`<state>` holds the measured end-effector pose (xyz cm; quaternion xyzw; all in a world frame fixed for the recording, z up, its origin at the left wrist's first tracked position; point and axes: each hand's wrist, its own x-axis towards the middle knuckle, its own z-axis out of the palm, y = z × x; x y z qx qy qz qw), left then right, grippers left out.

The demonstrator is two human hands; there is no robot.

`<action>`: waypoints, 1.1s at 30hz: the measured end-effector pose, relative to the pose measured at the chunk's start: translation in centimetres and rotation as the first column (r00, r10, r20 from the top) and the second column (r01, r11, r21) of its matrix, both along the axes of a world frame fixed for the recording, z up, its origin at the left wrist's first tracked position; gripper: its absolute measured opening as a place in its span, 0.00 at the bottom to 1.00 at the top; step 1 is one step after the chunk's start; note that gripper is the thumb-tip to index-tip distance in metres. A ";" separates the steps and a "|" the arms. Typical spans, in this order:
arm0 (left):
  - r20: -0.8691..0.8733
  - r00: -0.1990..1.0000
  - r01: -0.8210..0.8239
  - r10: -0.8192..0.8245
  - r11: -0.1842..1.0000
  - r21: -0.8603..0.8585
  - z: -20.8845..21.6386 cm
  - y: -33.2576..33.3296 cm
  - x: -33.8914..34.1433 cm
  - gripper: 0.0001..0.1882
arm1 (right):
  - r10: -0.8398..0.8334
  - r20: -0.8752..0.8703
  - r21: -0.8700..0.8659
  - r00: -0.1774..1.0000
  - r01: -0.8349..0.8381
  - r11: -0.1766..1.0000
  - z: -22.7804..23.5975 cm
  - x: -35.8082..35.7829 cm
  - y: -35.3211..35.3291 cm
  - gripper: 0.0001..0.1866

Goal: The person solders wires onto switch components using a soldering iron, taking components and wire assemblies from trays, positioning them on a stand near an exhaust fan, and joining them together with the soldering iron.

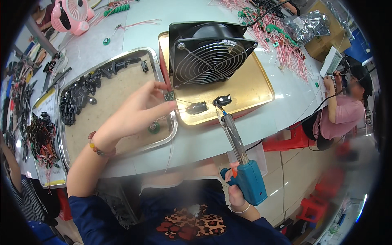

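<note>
Fingers of the left hand (139,109) are curving inward, thumb and forefinger almost meeting and holding a small green board (169,96) between them, while the right hand (237,197) is wrapping round the handle of a blue soldering gun (250,183), one finger sitting at its orange trigger. From the far left, a tray of wired boards (41,136) is lying near the table's edge, and a pink fan (70,15) is standing behind. Next, a metal tray (118,102) is carrying a heap of black parts (77,98) and, below the left hand, a round green piece (154,127). The board is hanging near the right rim, thin wires running toward the left casing (199,107) on the gold tray (255,87). A black fan (212,61) is standing on that tray, behind the right casing (223,100); the gun's tip is pointing at this casing's left end, though contact is hard to tell. Farther right, pink wires (292,61) are spreading over the table (281,108), and a co-worker (343,108) is sitting beyond.
</note>
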<state>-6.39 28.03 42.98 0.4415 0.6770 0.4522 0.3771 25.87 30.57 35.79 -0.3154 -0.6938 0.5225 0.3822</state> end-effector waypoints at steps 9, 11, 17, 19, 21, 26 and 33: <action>-0.382 0.920 0.061 0.081 0.936 0.346 3.0 -1.5 2.2 0.10 | -0.008 -0.138 -0.019 0.990 0.006 1.000 -0.8 -0.2 0.5 0.19; -0.459 0.876 0.141 0.150 0.830 0.540 2.9 -1.8 1.9 0.08 | -0.014 -0.171 -0.212 0.985 -0.023 0.977 -0.8 0.1 -0.2 0.27; -0.177 0.956 -0.025 0.234 0.666 0.745 2.5 -6.7 1.0 0.10 | -0.041 -0.388 -0.016 0.921 0.038 0.999 -1.7 0.3 0.8 0.30; -0.024 0.953 -0.168 0.303 0.590 0.790 2.9 -10.2 -0.1 0.13 | -0.040 -0.353 -0.056 0.935 0.022 0.998 -1.7 0.6 1.0 0.32; -0.094 0.781 -0.325 0.617 0.531 0.783 4.8 -14.3 -1.9 0.10 | -0.062 -0.322 -0.067 0.945 0.042 0.997 -1.6 0.5 1.2 0.34; -0.228 0.273 -0.380 0.934 0.323 0.867 9.7 -26.5 -11.6 0.10 | -0.064 -0.329 -0.076 0.942 0.041 0.996 -1.5 0.5 1.5 0.33; -0.676 -0.437 -0.377 0.593 0.561 0.737 7.1 -38.3 -17.3 0.07 | 0.055 -0.422 0.008 0.905 -0.057 0.998 -2.4 -0.1 2.2 0.29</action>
